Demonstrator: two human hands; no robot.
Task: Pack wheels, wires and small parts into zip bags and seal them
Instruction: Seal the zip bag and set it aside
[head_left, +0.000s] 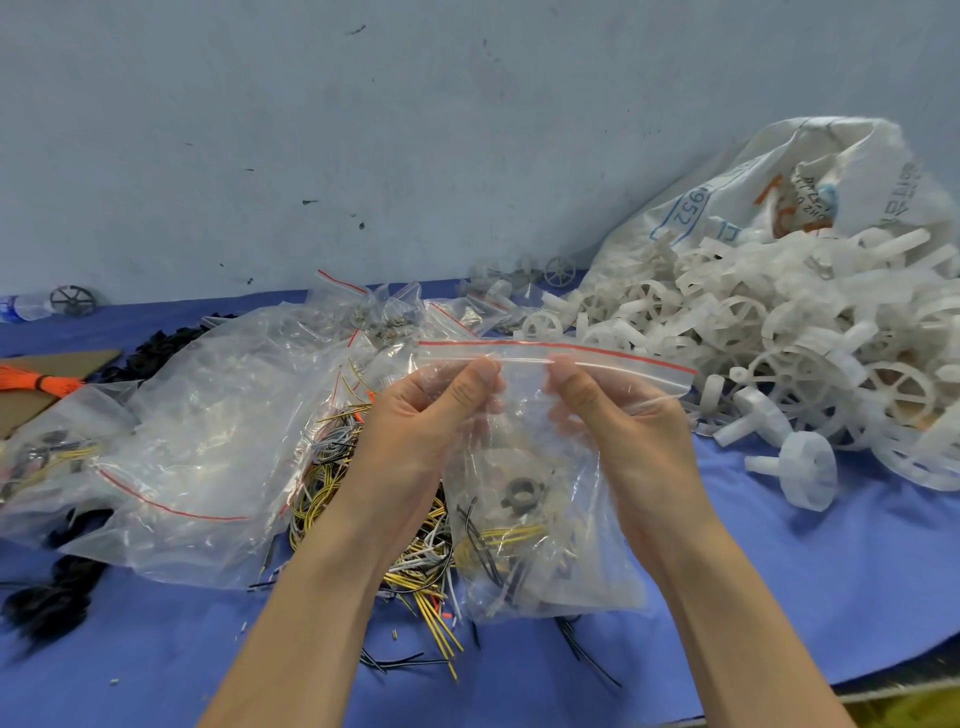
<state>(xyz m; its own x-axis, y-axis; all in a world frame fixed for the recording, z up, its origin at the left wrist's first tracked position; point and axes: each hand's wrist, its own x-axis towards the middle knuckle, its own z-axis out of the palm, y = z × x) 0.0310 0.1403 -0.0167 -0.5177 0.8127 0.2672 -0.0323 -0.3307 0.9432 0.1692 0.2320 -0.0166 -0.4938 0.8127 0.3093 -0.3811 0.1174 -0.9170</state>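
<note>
I hold a clear zip bag (550, 525) with a red stripe along its top up in front of me. My left hand (431, 410) pinches the zip strip left of its middle, and my right hand (618, 415) pinches it just beside, thumbs nearly touching. Inside the bag lie a dark ring-shaped part (519, 491), yellow and black wires (498, 540) and pale plastic pieces. Under my hands a loose heap of yellow, white and black wires (415, 561) is spread on the blue table (779, 597).
A heap of white plastic wheels (779, 353) spills from a white woven sack (769, 197) at the right. A large clear bag (208, 441) and small filled zip bags (389, 312) lie to the left and behind. Orange wires (36, 382) and black parts (52, 597) lie at the far left.
</note>
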